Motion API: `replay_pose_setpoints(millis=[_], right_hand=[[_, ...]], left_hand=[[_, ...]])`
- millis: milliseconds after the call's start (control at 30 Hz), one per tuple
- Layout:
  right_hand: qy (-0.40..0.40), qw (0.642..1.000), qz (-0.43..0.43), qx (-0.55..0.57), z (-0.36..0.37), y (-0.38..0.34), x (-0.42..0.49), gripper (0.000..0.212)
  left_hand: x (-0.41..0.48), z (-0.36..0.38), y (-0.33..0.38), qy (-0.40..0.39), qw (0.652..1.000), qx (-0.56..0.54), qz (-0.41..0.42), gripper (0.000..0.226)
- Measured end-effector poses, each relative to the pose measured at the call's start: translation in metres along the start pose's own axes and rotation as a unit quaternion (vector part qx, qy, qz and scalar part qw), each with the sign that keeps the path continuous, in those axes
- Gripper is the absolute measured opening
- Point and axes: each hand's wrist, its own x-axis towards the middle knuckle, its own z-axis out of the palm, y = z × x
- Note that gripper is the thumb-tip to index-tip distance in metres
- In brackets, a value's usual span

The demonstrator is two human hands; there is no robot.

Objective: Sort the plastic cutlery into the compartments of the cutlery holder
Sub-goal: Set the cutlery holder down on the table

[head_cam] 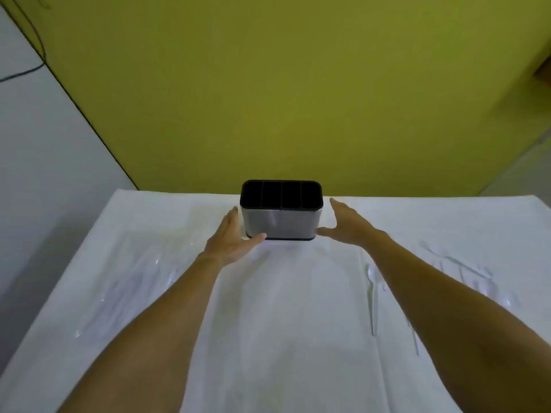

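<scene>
1. Yellow-green wall [283, 84] rises behind a table draped in a white cloth [283, 323].
2. At 12 o'clock on the table, near its far edge, stands the cutlery holder [281, 222]: upright, with a brushed-metal body, a black rim and base, and four dark compartments in a row, all looking empty.
3. Left hand [229, 236] sits at the holder's 9 o'clock, fingers spread open, thumb tip touching or just beside the base.
4. Right hand [346, 225] sits at its 3 o'clock, fingers likewise open and apart from the wall; neither hand grips it.
5. White plastic spoon [372, 296] lies at 3 o'clock, just beside the right forearm.
6. More white cutlery [459, 263] lies scattered further right, partly hidden by that arm; clear pieces [134, 278] at 9 o'clock are too faint to tell apart.
</scene>
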Motion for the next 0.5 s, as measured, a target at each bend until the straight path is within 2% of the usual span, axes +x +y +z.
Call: replay_pose_setpoints(millis=[100, 167, 300, 433, 500], right_hand=[[0.021, 0.998, -0.005, 0.064, 0.008, -0.002, 0.018, 0.090], [0.057, 0.990, -0.025, 0.126, 0.016, -0.006, 0.026, 0.077], [0.088, 0.981, -0.023, 0.172, 0.031, -0.009, 0.037, 0.067], [0.073, 0.976, 0.007, 0.205, 0.040, -0.007, 0.044, 0.071], [0.079, 0.974, 0.008, 0.214, 0.042, -0.007, 0.043, 0.067]], left_hand=[[0.027, 0.001, -0.010, -0.021, 0.993, -0.089, 0.069, 0.092], [0.042, 0.006, -0.017, -0.035, 0.984, -0.150, 0.095, 0.091], [0.059, 0.015, -0.024, -0.032, 0.972, -0.215, 0.095, 0.087], [0.067, 0.024, -0.026, 0.001, 0.970, -0.230, 0.079, 0.082], [0.070, 0.027, -0.028, 0.005, 0.970, -0.227, 0.082, 0.081]])
